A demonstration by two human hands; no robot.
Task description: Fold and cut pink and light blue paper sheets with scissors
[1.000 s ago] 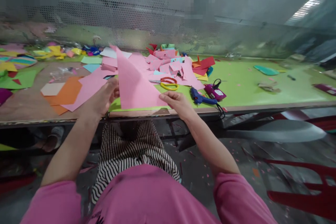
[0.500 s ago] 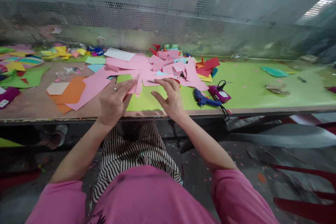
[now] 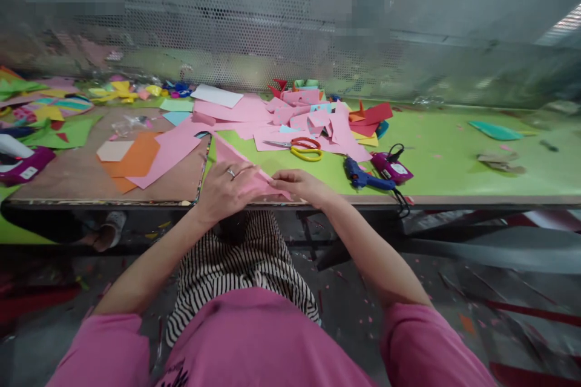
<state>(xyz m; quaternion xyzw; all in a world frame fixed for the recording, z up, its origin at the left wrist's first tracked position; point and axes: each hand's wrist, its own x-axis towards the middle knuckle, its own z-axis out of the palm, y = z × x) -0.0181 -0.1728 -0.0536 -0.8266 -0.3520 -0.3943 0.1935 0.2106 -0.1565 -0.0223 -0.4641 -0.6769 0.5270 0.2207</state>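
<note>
A sheet of pink paper (image 3: 224, 149) lies slanted at the table's near edge, its pointed top toward the far side. Flat across it rests my left hand (image 3: 228, 186), fingers stretched out and a ring on one of them. My right hand (image 3: 297, 184) pinches the paper's right part between thumb and fingers. Beyond the right hand are scissors (image 3: 305, 149) with one red and one yellow handle loop, lying on the green table cover and pink paper. The two hands hide part of the sheet.
Folded pink paper pieces (image 3: 299, 110) are heaped at the back. A blue glue gun (image 3: 365, 177) and a purple device (image 3: 393, 167) with a black cable lie to the right. Orange paper (image 3: 131, 157) is at left. Behind the table rises a perforated metal panel (image 3: 218, 18).
My right hand has left the scissors and come nearer to take the pink paper. My left hand has moved toward the table edge, going from gripping the paper to lying flat on it.
</note>
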